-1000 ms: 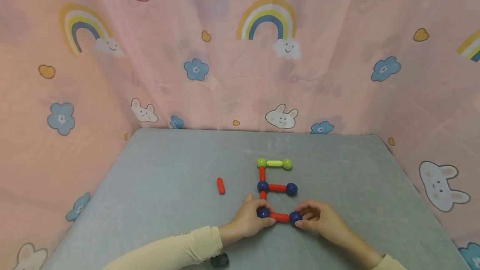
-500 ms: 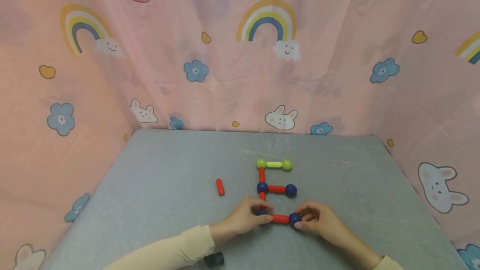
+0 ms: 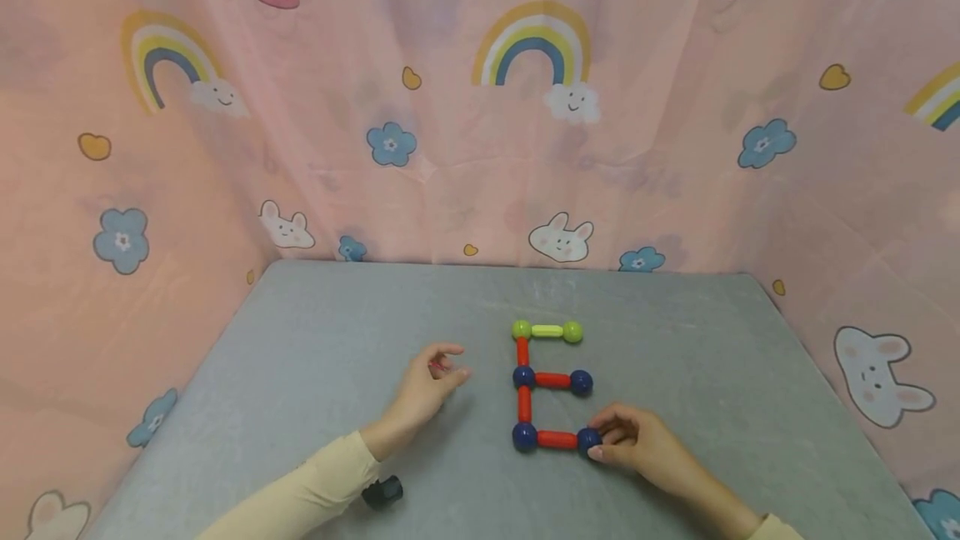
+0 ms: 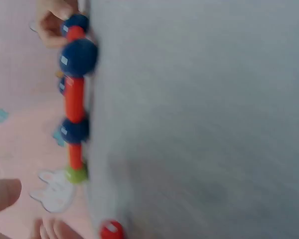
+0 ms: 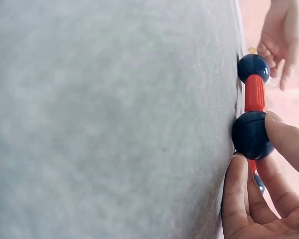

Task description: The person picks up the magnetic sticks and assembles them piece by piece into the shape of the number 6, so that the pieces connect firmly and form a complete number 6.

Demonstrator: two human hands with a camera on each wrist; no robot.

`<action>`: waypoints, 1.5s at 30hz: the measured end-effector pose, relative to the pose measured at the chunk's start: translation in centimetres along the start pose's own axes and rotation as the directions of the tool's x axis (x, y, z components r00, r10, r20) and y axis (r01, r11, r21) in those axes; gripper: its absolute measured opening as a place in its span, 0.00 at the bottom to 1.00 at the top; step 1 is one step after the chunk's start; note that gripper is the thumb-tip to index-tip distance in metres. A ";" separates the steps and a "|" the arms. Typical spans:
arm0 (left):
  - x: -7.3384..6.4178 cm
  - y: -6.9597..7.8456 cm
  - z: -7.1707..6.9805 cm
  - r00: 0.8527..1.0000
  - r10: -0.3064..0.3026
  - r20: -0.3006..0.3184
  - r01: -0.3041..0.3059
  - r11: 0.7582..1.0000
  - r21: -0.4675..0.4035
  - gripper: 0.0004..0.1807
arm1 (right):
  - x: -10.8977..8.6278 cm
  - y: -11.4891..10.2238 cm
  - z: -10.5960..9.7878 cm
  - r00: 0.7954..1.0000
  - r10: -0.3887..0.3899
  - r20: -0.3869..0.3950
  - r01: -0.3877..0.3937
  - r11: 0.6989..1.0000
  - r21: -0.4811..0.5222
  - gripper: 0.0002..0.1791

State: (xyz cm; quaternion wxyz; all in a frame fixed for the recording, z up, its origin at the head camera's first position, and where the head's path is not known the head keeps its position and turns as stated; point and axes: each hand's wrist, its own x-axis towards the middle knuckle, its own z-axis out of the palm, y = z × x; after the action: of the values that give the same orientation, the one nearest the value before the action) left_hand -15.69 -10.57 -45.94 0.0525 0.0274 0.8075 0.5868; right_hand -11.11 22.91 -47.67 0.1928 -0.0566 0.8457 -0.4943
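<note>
An E-shaped figure of magnetic rods and balls lies on the table. Its spine has red rods [image 3: 524, 405], two dark blue balls [image 3: 525, 437] and a lime ball [image 3: 521, 329] at the far end. Two red arms end in blue balls; the far arm is a lime rod [image 3: 547, 331] with a lime ball. My right hand [image 3: 637, 444] pinches the near arm's end ball [image 5: 251, 135] between thumb and fingers. Left of the figure, my left hand [image 3: 422, 390] hovers with thumb and fingers apart, right over a loose red rod [image 4: 111, 230], which it mostly hides in the head view.
The grey table [image 3: 337, 315] stretches out on both sides of the figure. A pink curtain [image 3: 450, 190] printed with rainbows, rabbits and flowers stands behind it and at both sides. A black wrist camera [image 3: 382, 492] sits at the left wrist.
My left hand has let go of the spine's near corner ball and moved left and away from me to the loose red rod. The right hand stays on its ball.
</note>
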 end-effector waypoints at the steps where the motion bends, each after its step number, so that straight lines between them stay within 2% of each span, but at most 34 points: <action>1: 0.1 -0.3 -0.3 0.999 -0.015 -0.036 0.015 1.000 0.004 0.23 | 0.0 0.0 0.0 1.000 0.002 0.000 -0.002 1.000 0.000 0.24; 4: 0.3 -1.1 -1.0 0.992 -0.061 -0.113 0.065 0.997 0.034 0.26 | -0.1 -0.1 0.0 1.000 0.000 -0.003 0.000 1.000 0.002 0.24; 7: 0.6 -1.7 -1.4 0.986 -0.087 -0.140 0.099 0.992 0.082 0.27 | -0.1 -0.1 0.0 1.000 -0.003 -0.004 0.003 1.000 0.006 0.25; 13: 1.2 -2.3 -2.0 0.992 -0.073 -0.106 0.090 0.981 0.170 0.26 | -0.2 0.0 0.1 1.000 0.007 -0.011 -0.007 1.000 0.000 0.25; 19: 1.3 -2.4 -2.5 0.996 -0.066 -0.059 0.077 0.975 0.206 0.25 | -0.2 0.0 0.2 1.000 0.013 -0.008 -0.013 1.000 -0.003 0.26; 25: 1.5 -2.5 -2.4 0.998 -0.053 -0.037 0.061 0.969 0.238 0.25 | -0.1 0.1 0.2 1.000 0.011 -0.014 -0.011 1.000 -0.001 0.26; 37: 1.5 -2.3 -2.2 0.999 -0.024 -0.034 0.031 0.973 0.230 0.22 | -0.2 -0.2 0.1 0.999 0.032 -0.020 -0.032 0.999 -0.015 0.26; 45: 1.5 -2.1 -2.0 0.999 -0.042 -0.035 0.049 0.974 0.222 0.19 | -0.1 -0.3 0.3 0.999 0.034 -0.029 -0.034 0.999 -0.014 0.25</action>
State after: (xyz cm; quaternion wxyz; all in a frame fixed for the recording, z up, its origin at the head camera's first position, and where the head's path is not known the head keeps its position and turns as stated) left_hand -17.39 -12.98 -47.41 0.0505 0.0058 0.8693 0.4916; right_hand -10.95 22.59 -47.53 0.1887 -0.0365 0.8529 -0.4854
